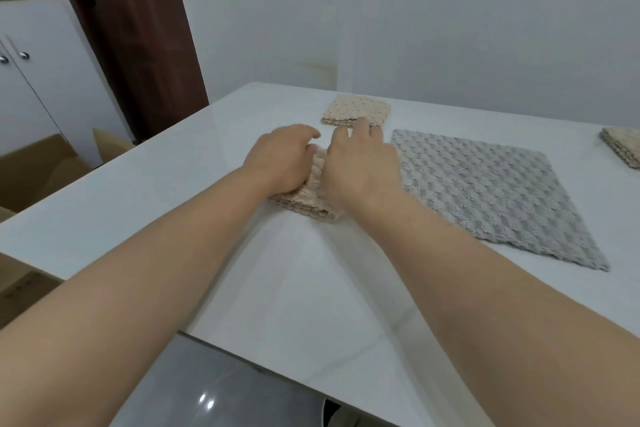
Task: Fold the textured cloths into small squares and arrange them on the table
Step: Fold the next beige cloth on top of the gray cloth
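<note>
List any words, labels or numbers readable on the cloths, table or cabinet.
None: no readable text anywhere.
The flat grey textured cloth, half-folded beige textured cloth, far folded beige cloth square, white glossy table and white cabinet doors show no lettering.

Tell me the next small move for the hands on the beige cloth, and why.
Probably press the beige cloth flat to set its fold: left hand and right hand both rest on it, and its near edge shows stacked layers like the folded beige square beyond.
</note>
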The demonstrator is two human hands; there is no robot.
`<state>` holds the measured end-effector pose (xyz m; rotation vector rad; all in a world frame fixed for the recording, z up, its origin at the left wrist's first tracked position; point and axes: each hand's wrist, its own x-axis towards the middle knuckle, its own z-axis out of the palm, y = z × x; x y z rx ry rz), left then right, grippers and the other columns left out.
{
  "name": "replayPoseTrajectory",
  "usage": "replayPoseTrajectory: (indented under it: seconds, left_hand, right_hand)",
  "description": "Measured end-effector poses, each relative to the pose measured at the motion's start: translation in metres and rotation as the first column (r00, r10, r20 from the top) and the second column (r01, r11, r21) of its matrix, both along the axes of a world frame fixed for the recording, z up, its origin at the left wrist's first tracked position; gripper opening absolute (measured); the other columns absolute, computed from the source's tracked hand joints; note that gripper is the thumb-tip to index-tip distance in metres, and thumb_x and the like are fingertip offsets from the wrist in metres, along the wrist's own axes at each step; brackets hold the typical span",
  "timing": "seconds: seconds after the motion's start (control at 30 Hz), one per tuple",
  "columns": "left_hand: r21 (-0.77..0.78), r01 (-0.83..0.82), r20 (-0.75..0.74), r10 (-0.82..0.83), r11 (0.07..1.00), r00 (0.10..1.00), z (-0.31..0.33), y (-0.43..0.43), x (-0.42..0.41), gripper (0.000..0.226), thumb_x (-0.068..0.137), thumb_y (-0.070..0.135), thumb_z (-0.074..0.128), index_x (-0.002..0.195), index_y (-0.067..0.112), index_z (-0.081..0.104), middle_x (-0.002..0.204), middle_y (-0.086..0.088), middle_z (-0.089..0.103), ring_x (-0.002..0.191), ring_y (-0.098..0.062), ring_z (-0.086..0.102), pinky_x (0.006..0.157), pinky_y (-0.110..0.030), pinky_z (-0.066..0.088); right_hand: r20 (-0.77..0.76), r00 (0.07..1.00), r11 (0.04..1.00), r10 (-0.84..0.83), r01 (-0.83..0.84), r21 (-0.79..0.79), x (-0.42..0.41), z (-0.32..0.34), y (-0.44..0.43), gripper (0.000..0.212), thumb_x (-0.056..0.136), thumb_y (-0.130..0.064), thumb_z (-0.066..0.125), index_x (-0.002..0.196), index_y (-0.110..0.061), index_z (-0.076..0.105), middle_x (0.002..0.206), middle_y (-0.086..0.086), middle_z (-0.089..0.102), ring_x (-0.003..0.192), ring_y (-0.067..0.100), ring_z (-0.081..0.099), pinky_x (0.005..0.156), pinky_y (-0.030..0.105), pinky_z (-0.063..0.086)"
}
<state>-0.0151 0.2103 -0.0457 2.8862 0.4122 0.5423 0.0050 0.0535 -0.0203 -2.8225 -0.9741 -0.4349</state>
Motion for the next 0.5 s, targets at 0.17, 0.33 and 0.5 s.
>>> replayPoseTrajectory:
  seconds: [0.17, 0.33, 0.5]
  left_hand:
    - [-0.195, 0.033, -0.188, -0.07, 0.98, 0.98, -0.019, 0.002, 0.003, 0.046, 0.11, 0.03, 0.032, 0.155, 0.02, 0.04, 0.159, -0.004, 0.043, 0.146, -0.024, 0.038, 0.118, -0.033, 0.027]
    - [-0.269, 0.032, -0.24, -0.099, 0.963, 0.966, -0.024, 0.011, -0.002, 0.05, 0.111, 0.039, 0.028, 0.159, 0.027, 0.03, 0.166, 0.006, 0.028, 0.154, -0.015, 0.022, 0.124, -0.034, 0.01]
    - [0.025, 0.026, -0.431, -0.013, 0.999, 0.902, -0.016, 0.005, 0.006, 0.053, 0.11, 0.042, 0.018, 0.161, 0.029, 0.021, 0.168, 0.009, 0.02, 0.155, -0.017, 0.019, 0.125, -0.048, 0.007]
  right_hand:
    - [-0.285, 0.959, 0.993, 0.009, -0.042, -0.112, 0.007, -0.03, 0.007, 0.062, 0.103, -0.028, 0.028, 0.158, 0.0, 0.019, 0.167, 0.016, 0.015, 0.155, 0.033, 0.012, 0.123, 0.055, 0.013]
    - [-0.361, 0.932, 0.997, 0.013, -0.04, -0.067, 0.012, -0.051, 0.001, 0.066, 0.107, -0.04, 0.012, 0.161, -0.002, 0.006, 0.17, 0.013, 0.006, 0.157, 0.029, 0.003, 0.125, 0.055, 0.0]
    - [-0.373, 0.928, 0.99, -0.022, -0.033, -0.14, 0.011, -0.046, 0.002, 0.067, 0.106, -0.039, 0.009, 0.161, -0.002, 0.002, 0.17, 0.014, 0.001, 0.157, 0.028, -0.001, 0.122, 0.055, -0.011]
